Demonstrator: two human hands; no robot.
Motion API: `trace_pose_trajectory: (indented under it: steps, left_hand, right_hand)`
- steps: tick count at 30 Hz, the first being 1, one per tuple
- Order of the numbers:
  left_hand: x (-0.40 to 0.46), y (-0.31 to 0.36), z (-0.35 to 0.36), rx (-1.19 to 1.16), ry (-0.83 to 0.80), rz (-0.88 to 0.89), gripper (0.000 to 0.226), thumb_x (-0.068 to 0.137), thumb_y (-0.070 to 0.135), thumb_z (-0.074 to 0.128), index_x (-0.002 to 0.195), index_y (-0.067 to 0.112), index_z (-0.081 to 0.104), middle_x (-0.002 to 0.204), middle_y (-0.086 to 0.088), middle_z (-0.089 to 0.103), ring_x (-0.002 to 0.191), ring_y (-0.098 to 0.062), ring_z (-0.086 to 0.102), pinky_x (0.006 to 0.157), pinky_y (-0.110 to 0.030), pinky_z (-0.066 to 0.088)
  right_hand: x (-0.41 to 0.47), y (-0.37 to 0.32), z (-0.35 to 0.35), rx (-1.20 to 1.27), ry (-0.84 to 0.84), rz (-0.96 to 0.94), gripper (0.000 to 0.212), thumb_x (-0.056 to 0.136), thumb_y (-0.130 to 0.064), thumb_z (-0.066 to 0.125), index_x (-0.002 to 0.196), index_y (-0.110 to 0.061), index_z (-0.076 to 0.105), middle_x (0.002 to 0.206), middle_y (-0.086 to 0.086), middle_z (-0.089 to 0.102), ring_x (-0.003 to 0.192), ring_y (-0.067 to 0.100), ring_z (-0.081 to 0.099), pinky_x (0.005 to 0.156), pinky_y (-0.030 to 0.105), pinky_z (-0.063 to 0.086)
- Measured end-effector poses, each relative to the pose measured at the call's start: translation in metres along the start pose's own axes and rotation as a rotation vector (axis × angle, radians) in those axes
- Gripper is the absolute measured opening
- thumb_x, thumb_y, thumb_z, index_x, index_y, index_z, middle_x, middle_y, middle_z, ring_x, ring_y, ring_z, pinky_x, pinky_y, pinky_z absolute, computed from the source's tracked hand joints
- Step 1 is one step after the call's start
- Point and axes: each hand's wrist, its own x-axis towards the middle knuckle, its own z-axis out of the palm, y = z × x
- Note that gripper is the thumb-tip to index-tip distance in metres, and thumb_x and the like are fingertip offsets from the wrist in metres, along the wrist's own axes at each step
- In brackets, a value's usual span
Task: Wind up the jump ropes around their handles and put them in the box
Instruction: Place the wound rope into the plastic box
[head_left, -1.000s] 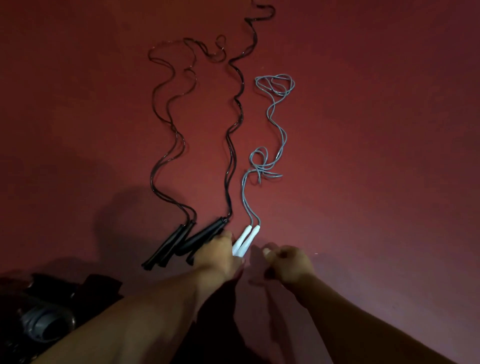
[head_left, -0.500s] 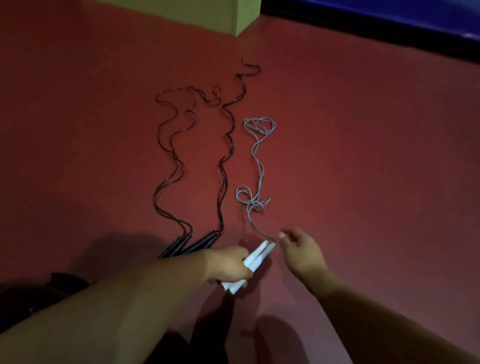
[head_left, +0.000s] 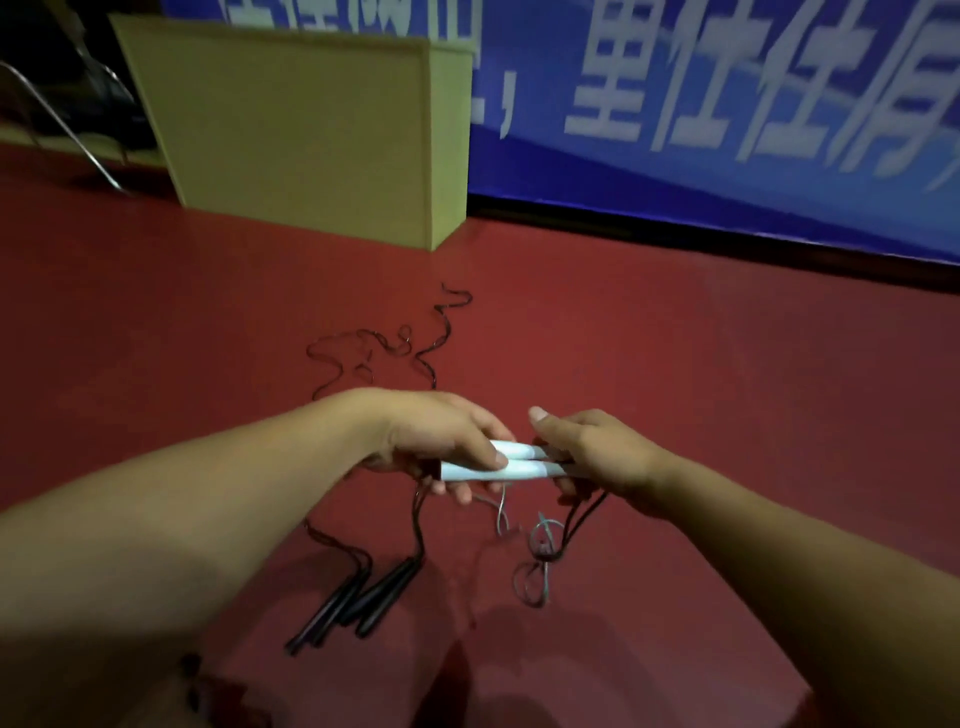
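The person is holding the two white handles side by side, lifted clear of the red floor, so that they form a single core for winding. The left hand is gripping the left end of the pair, with the thumb lying across the upper handle and the fingers curled beneath. The right hand is clasping the right end, where the cord leaves the handles; its fingers are curled round that end, though whether they are also pinching the cord cannot be determined. The grey cord is hanging from the handles and trailing in loose loops onto the floor below the hands, not yet wound. Both black jump ropes are lying on the floor, their black handles grouped near the person and their cords running away toward the yellow box, which is standing well apart by the blue banner. Judged from this arrangement, winding of the first rope is about to begin.
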Motion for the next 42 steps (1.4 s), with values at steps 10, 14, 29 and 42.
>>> trace_pose_trajectory:
  steps: [10, 14, 29, 42]
  left_hand:
    - [-0.063, 0.025, 0.024, -1.156, 0.219, 0.355, 0.049, 0.077, 0.048, 0.062, 0.110, 0.011, 0.063, 0.091, -0.011, 0.064, 0.076, -0.021, 0.058, 0.069, -0.033, 0.047]
    - [-0.052, 0.042, 0.040, -0.736, 0.281, 0.344, 0.052, 0.078, 0.052, 0.062, 0.113, 0.014, 0.069, 0.099, -0.006, 0.067, 0.091, -0.017, 0.061, 0.082, -0.035, 0.046]
    - [-0.014, -0.003, 0.035, -1.051, 0.625, 0.241, 0.024, 0.104, 0.027, 0.045, 0.110, 0.015, 0.065, 0.108, -0.002, 0.076, 0.056, -0.011, 0.061, 0.040, -0.022, 0.033]
    - [-0.004, -0.020, 0.023, -0.965, 0.623, 0.306, 0.022, 0.101, 0.029, 0.051, 0.119, 0.018, 0.056, 0.102, -0.011, 0.075, 0.048, -0.022, 0.058, 0.040, -0.027, 0.041]
  right_hand:
    - [-0.049, -0.041, 0.017, 0.468, 0.369, -0.018, 0.039, 0.100, -0.039, 0.049, 0.069, -0.016, 0.054, 0.056, 0.000, 0.042, 0.042, 0.013, 0.034, 0.051, 0.030, 0.037]
    - [-0.035, -0.064, 0.026, 0.481, 0.349, -0.108, 0.030, 0.102, -0.022, 0.044, 0.077, -0.014, 0.059, 0.058, -0.001, 0.048, 0.043, 0.008, 0.044, 0.049, 0.026, 0.043]
    - [0.000, -0.018, 0.065, 0.550, 0.053, -0.136, 0.029, 0.103, -0.016, 0.043, 0.108, -0.001, 0.068, 0.098, 0.022, 0.072, 0.076, 0.020, 0.068, 0.081, 0.038, 0.053]
    - [0.019, -0.011, 0.081, 0.586, 0.034, -0.171, 0.035, 0.103, -0.019, 0.044, 0.083, 0.003, 0.063, 0.063, 0.009, 0.060, 0.062, 0.018, 0.056, 0.066, 0.026, 0.050]
